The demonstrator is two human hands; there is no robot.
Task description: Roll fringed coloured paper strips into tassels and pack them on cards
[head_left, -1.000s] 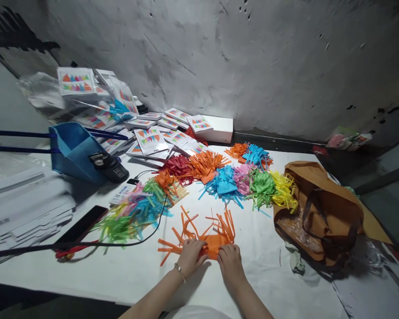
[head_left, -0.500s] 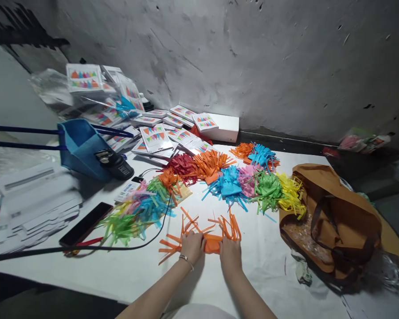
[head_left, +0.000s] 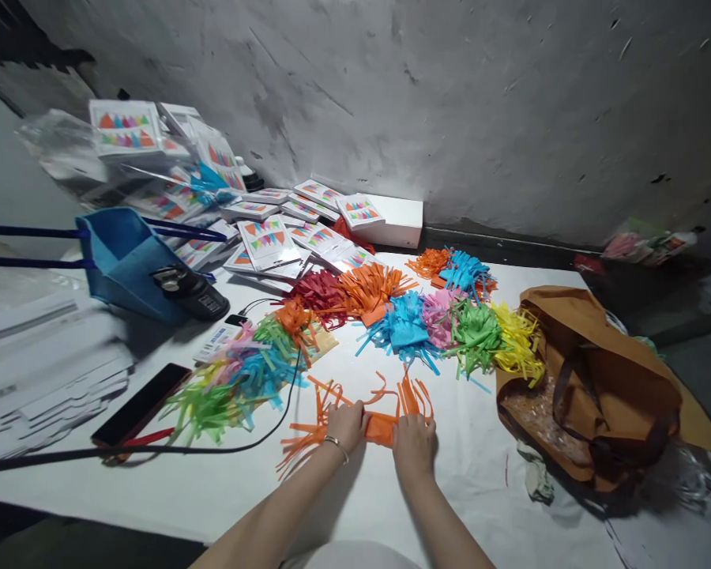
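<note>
On the white table (head_left: 225, 490) lies an orange fringed paper piece (head_left: 381, 427), its cut strips splayed out on both sides. My left hand (head_left: 347, 424), with a thin bracelet at the wrist, is closed over its left part. My right hand (head_left: 415, 445) is closed over its right part. Both hands press the folded middle of the paper against the table.
Behind lie piles of fringed paper (head_left: 426, 320) in red, orange, blue, pink, green and yellow, and a mixed heap (head_left: 237, 379) at left. A brown bag (head_left: 592, 395) sits at right. A phone (head_left: 141, 405), a black cable (head_left: 213, 442), a blue bag (head_left: 124, 261) and printed packets (head_left: 272, 237) lie at left.
Both hands have drawn closer together on the orange paper, gathering its middle into a tighter fold. The view has shifted slightly.
</note>
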